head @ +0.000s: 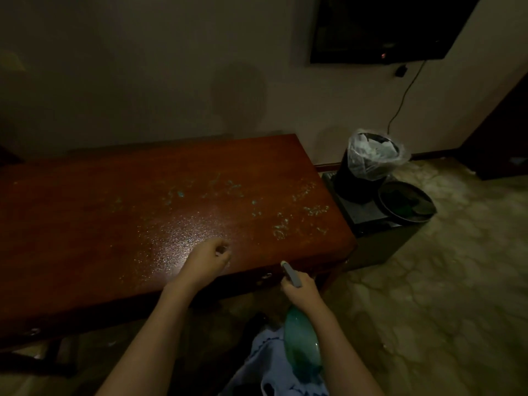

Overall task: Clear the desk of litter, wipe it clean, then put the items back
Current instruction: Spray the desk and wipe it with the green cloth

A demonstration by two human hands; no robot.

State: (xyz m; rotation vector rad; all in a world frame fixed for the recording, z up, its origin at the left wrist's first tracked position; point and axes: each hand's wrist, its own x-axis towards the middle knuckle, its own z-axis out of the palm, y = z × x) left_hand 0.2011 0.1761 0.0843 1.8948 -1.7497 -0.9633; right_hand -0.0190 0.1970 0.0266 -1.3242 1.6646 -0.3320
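A reddish wooden desk (pixel 114 212) fills the left and middle of the view, its top speckled with fine spray droplets and greenish foam patches (pixel 285 221). My right hand (pixel 300 290) grips the neck of a green spray bottle (pixel 301 344), whose grey nozzle points at the desk's front edge. Above the front of the desk hovers my left hand (pixel 210 257), its fingers loosely curled; a small pale bit may lie at the fingertips, but the dim light hides what it is. A blue cloth (pixel 268 364) lies by my lap under the bottle.
To the right of the desk a black bin (pixel 368 164) lined with a clear bag and filled with paper stands on a dark low stand (pixel 368 215), with a round black tray (pixel 405 202) beside it. A wall-mounted TV (pixel 383 27) hangs above. Patterned carpet (pixel 443 295) spreads to the right.
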